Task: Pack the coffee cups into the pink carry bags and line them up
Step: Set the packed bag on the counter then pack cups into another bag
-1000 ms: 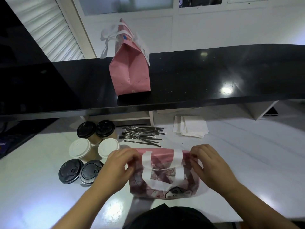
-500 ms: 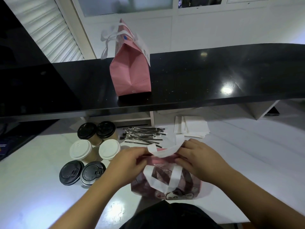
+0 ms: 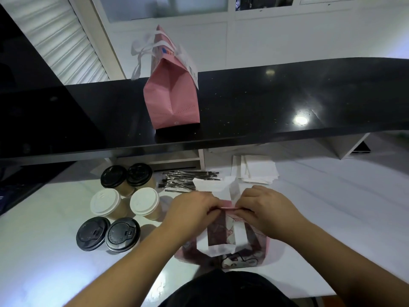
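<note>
A flat pink printed carry bag [image 3: 223, 251] is pinched at its top edge by both hands at lower centre of the frame.

The bag lies on the white countertop [image 3: 332, 229], its long axis running across the frame and its mouth pointing toward the upper edge. The rim is gripped by the curled fingers of the left hand [image 3: 190, 209] and the right hand [image 3: 265, 207]. Six lidded paper coffee cups [image 3: 119, 207] are clustered at left. A second, upright pink bag [image 3: 172, 94] is set on the glossy black raised counter [image 3: 287, 100], before white panelled walls.
</note>
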The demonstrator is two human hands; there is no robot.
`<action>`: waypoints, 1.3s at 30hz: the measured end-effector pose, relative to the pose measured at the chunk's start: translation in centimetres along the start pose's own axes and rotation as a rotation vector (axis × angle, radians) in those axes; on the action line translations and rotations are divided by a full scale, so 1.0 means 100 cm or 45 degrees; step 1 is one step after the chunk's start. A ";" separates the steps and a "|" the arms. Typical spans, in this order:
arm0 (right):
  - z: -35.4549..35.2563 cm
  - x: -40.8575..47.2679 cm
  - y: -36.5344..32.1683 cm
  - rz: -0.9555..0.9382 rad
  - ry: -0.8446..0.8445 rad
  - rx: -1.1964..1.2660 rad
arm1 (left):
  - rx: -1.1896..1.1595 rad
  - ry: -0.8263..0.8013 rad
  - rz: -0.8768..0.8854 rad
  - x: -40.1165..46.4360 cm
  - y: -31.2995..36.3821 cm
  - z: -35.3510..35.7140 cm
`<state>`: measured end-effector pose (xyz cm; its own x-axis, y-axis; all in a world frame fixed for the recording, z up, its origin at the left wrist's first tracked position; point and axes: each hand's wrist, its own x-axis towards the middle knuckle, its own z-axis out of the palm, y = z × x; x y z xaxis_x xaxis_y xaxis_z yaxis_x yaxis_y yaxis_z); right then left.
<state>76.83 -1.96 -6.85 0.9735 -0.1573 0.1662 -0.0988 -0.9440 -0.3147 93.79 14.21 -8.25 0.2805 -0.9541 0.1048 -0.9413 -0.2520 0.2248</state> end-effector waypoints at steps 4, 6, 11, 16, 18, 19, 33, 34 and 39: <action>-0.008 -0.017 0.015 0.050 0.022 0.024 | -0.023 0.007 -0.029 0.000 -0.003 -0.002; -0.012 -0.023 0.021 0.072 0.018 0.037 | -0.051 -0.037 -0.034 0.001 -0.005 -0.002; -0.012 -0.027 0.026 0.055 0.023 0.052 | -0.022 -0.051 -0.029 -0.005 -0.012 -0.003; -0.012 -0.030 0.034 0.055 0.017 0.102 | -0.067 -0.071 -0.144 -0.022 -0.041 -0.014; -0.012 -0.030 0.035 0.052 0.005 0.109 | -0.141 -0.060 -0.178 -0.031 -0.051 -0.020; -0.011 -0.029 0.036 0.052 0.003 0.114 | -0.170 -0.051 -0.203 -0.035 -0.056 -0.023; -0.024 -0.033 0.038 0.161 -0.172 0.183 | -0.299 0.011 -0.176 -0.047 -0.065 -0.031; -0.026 -0.033 0.035 0.192 -0.199 0.170 | -0.306 0.012 -0.189 -0.047 -0.065 -0.031; -0.017 -0.022 0.007 0.236 -0.274 -0.070 | -0.312 0.043 -0.195 -0.042 -0.059 -0.029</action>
<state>74.31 -2.80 -5.88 0.9586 -0.2690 -0.0937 -0.2845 -0.9202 -0.2688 98.68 20.19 -7.20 0.4257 -0.9011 0.0832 -0.8151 -0.3419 0.4677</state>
